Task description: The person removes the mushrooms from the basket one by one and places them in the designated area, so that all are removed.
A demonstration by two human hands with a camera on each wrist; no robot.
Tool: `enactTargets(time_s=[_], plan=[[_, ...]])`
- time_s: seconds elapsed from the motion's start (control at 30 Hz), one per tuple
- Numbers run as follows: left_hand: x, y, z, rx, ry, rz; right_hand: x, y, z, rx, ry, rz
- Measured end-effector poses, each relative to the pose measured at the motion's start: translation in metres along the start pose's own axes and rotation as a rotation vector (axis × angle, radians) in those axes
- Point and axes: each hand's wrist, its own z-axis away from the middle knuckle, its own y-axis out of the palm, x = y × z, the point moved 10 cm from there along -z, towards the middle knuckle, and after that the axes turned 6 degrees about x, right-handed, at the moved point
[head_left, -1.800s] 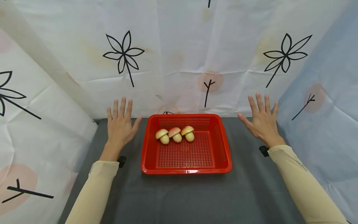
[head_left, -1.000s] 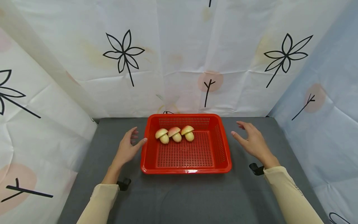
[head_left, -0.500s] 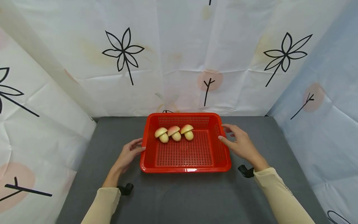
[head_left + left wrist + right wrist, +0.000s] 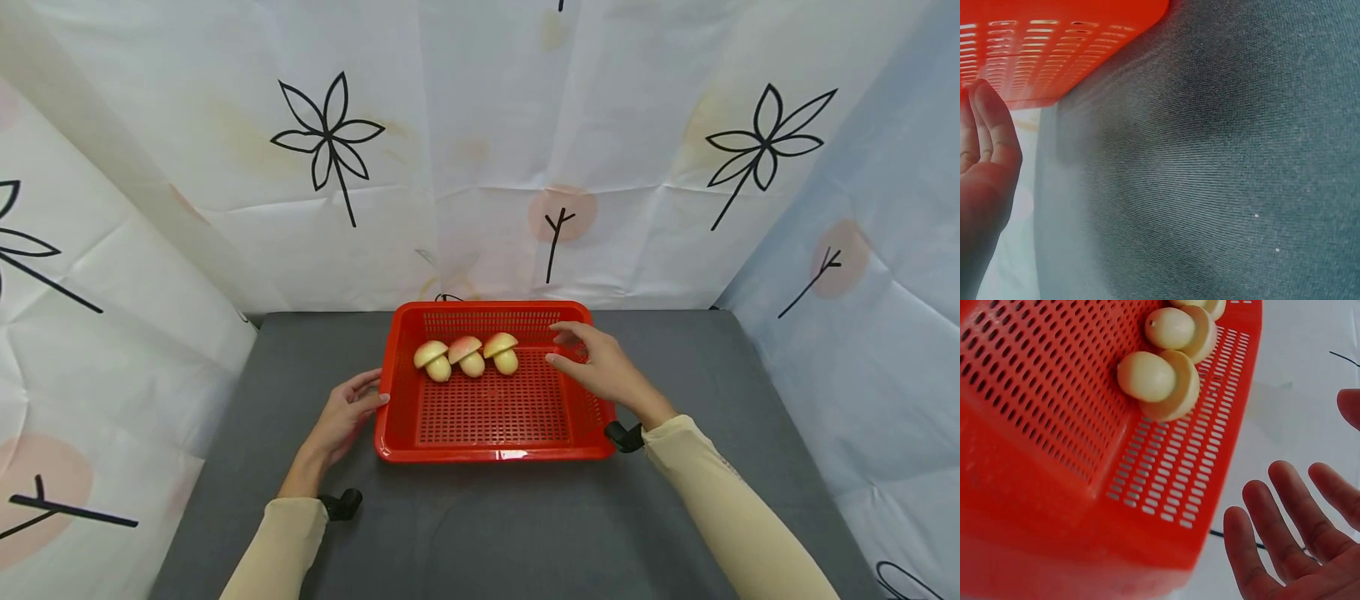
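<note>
Three toy mushrooms with yellow-and-pink caps, the rightmost mushroom (image 4: pixel 503 357) among them, lie in a row in the left and middle part of the red plastic basket (image 4: pixel 495 456). My left hand (image 4: pixel 345 419) holds the basket's left rim, thumb at the edge and the other fingers against the outside wall. Over the right side of the basket hovers my right hand (image 4: pixel 603 367), thumb and fingers spread apart with nothing between them, pointing toward the mushrooms. In the right wrist view the pale stem of the nearest mushroom (image 4: pixel 1146 376) shows beside the slotted wall.
A dark grey cloth (image 4: pixel 487 533) covers the table under the basket. White patterned curtains, including the back curtain (image 4: pixel 480 167), stand close behind the basket and along both sides. A black wrist camera (image 4: pixel 341 505) sits on the left wrist.
From raised and spread at both sides, both hands have come down and inward. The left has reached the basket's left rim; the right has passed over the right rim. Basket and mushrooms stay put.
</note>
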Motion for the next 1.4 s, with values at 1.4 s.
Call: enactTargets(time_s=[1.4], plan=[[0.002,-0.003,-0.003,0.027,0.069,0.08,-0.05,0.091,-0.089,-0.025,0.081,-0.009]])
